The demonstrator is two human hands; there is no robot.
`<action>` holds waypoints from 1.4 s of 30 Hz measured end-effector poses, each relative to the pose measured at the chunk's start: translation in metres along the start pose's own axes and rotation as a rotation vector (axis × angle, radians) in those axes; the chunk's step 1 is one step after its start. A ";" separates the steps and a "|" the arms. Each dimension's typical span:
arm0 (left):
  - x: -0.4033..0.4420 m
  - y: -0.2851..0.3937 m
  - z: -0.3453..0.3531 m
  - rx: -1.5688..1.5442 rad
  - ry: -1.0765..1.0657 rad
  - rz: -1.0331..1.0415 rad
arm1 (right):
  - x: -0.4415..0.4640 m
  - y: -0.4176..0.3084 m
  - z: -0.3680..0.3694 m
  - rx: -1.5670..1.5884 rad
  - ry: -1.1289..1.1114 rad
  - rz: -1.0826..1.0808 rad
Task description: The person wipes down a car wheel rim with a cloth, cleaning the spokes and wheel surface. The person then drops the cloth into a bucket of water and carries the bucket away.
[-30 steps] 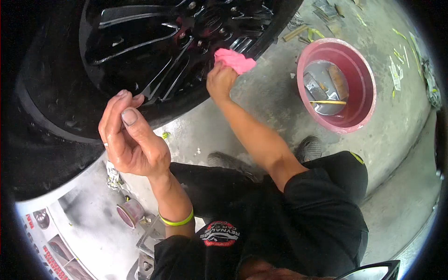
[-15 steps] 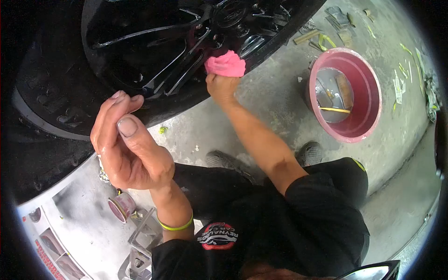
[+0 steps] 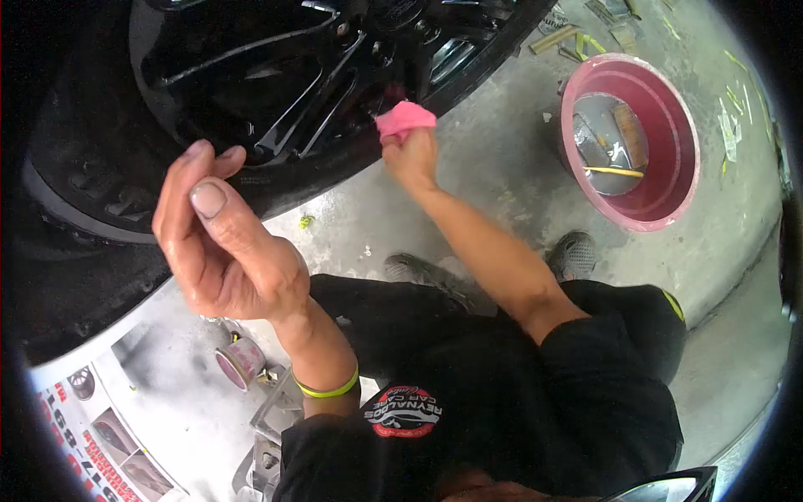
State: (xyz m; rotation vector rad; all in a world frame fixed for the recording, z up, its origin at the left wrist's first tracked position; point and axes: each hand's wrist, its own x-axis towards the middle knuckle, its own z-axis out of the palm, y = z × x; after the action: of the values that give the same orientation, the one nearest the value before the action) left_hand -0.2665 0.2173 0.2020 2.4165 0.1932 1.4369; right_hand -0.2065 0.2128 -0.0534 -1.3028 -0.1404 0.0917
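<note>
A black multi-spoke wheel (image 3: 335,79), glossy in places, fills the upper left inside its dark tire (image 3: 125,205). My right hand (image 3: 411,157) is closed round a bunched pink cloth (image 3: 405,119), held over the wheel's lower right edge; whether the cloth touches the surface is hard to tell. Nearer the camera, my left hand (image 3: 230,243) is raised in front of the tire's lower part. Its fingers are loosely curled, with the thumb apart and nothing between them.
On the concrete floor at the right stands a pink bucket (image 3: 696,151) with greyish water, blocks and a yellow strip inside. Tape scraps (image 3: 729,134) lie beyond it. A small pink container (image 3: 240,364) and a metal frame (image 3: 276,414) are at the lower left.
My right hand and the pink cloth have moved down from the spokes toward the tire's edge. My left hand appears slightly higher and further left. The camera view has also shifted.
</note>
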 end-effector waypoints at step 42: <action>-0.005 -0.009 -0.012 0.032 0.007 -0.014 | -0.059 -0.043 0.048 -0.116 -0.199 0.045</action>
State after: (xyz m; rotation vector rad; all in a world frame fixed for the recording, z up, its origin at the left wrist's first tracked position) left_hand -0.2787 0.2268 0.2005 2.4313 0.2359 1.4476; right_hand -0.2731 0.2385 -0.0026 -1.4114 -0.2902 0.2553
